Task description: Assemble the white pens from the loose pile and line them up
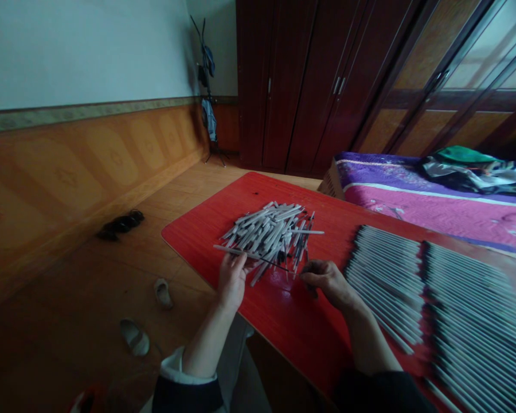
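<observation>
Near the middle of the red table (284,327), a loose heap of slim pale sticks (269,238) lies crossed at all angles, some with dark, thin ends. At the heap's near side, the left hand (232,281) has a single long stick (230,250) lying across its fingers, which are slightly apart and curled up against it. That stick runs level toward the right hand (329,284), its dark tip (279,267) ending just short of those fingertips. The right hand's fingers (322,274) are curled close together, thumb and forefinger meeting; whether they pinch something too thin to see, I cannot tell. A light hold like this seems to suit such fine pieces, with the stick kept flat and clear of the heap. Toward the table's right end, two ranks of matching sticks (384,281) lie side by side, dark ends aligned. Beyond that end, a bed with a purple and pink cover (434,195) stands; slippers (134,336) lie on the floor left of the table.
</observation>
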`<state>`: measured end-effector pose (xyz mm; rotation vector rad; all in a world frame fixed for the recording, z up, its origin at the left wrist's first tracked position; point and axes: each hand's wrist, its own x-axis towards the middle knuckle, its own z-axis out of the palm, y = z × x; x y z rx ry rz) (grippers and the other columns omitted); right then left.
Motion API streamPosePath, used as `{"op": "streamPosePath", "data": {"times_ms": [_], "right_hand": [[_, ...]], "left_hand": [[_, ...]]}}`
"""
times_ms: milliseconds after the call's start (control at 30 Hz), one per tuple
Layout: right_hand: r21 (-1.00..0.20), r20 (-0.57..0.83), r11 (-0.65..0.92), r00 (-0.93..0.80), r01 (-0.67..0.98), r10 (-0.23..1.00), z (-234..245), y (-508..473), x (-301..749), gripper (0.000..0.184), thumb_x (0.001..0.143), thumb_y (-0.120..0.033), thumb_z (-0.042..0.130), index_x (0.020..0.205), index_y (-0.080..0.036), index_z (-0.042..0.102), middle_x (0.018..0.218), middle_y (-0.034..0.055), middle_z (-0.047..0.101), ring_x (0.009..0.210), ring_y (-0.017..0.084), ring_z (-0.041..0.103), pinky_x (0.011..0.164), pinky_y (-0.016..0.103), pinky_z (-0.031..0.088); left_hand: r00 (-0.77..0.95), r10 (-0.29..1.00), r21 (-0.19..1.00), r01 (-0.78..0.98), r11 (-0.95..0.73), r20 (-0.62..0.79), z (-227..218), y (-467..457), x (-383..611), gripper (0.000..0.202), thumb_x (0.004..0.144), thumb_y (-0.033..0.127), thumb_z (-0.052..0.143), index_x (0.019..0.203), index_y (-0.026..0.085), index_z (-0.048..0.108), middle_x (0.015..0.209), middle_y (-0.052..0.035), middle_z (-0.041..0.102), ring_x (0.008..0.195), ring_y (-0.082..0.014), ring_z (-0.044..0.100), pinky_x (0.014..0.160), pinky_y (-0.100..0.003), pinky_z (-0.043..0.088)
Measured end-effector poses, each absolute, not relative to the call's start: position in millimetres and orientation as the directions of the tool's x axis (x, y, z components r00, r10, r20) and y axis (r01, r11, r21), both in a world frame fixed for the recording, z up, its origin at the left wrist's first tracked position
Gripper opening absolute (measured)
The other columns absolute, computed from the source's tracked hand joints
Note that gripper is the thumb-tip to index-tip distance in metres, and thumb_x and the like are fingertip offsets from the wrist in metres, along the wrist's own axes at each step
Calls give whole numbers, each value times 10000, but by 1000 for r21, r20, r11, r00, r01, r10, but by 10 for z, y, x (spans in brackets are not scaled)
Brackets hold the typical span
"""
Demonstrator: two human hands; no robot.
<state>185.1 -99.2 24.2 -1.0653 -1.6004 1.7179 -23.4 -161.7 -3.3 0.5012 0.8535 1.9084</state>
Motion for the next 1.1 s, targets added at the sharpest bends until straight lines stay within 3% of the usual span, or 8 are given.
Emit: {"op": "streamPosePath", "data": {"times_ms": [267, 467, 633, 733, 800, 900, 967, 1100], "right_hand": [[-990, -128, -137, -554, 25, 823, 284, -1114, 1674, 202, 658, -310, 678, 627, -132, 587, 468, -22, 561, 357, 78, 485, 357, 197, 402], [-959, -32, -163, -482, -233, 875, 240, -1179, 1516, 295, 632, -328, 732, 842, -140, 643, 566, -8, 612, 408, 94, 519, 381, 221, 434], [-952, -31, -169, -468, -255, 883, 309, -1203, 1527, 270, 607, -342, 750, 758, -132, 676, 550, 7, 613, 402, 94, 513, 373, 220, 424], [-978, 21, -57, -362, -201, 932, 449, -1209, 1623, 262, 653, -380, 714, 725, -132, 666, 552, 26, 621, 408, 109, 530, 370, 224, 424], [-993, 74, 46, -270, -111, 960, 580, -1221, 1696, 273, 678, -404, 687, 718, -135, 660, 561, 37, 626, 418, 116, 538, 378, 230, 434], [-979, 160, 184, -223, 89, 961, 790, -1270, 1729, 282, 703, -416, 649, 739, -138, 669, 553, 37, 622, 425, 117, 534, 395, 233, 440], [-940, 203, 265, -274, 214, 940, 906, -1322, 1673, 267, 725, -402, 620, 749, -143, 681, 542, 30, 614, 428, 115, 529, 397, 225, 429], [-860, 256, 399, -407, 318, 877, 1044, -1434, 1466, 216, 741, -361, 606, 735, -167, 698, 541, 18, 606, 464, 108, 526, 426, 207, 410]], "left_hand": [[-331, 943, 761, -623, -182, -45, 69, -1772, 123, 206, 699, 209, 685, 884, 178, 599, 868, -22, 662, 749, -130, 613, 692, -253, 465], [-341, 929, 606, -772, -190, -144, 143, -1738, 308, 205, 659, 206, 720, 826, 166, 609, 767, -1, 646, 669, -104, 594, 651, -233, 456], [-190, 966, 573, -817, -57, -175, 159, -1799, 434, 228, 691, 319, 700, 833, 161, 618, 761, -14, 639, 648, -108, 587, 600, -228, 451], [-205, 972, 845, -534, -11, -116, 162, -1954, 447, 234, 763, 392, 615, 819, 166, 632, 649, -5, 597, 492, -97, 513, 483, -228, 401], [-304, 948, 973, -177, -151, 92, 176, -2056, 395, 168, 749, 341, 641, 741, 174, 645, 621, -14, 587, 538, -121, 528, 547, -251, 426], [-391, 808, 898, 200, -392, 440, 196, -2097, 277, 169, 722, 255, 673, 885, 211, 686, 898, -83, 656, 895, -220, 580, 844, -337, 421], [-402, 752, 852, 272, -447, 523, 185, -2041, 217, 330, 724, 224, 667, 1053, 234, 649, 1099, -99, 622, 1085, -259, 507, 968, -382, 337], [-328, 805, 869, 208, -448, 494, 96, -1903, 186, 236, 787, 229, 590, 1007, 253, 671, 1001, -82, 664, 986, -254, 549, 922, -381, 358]]}}
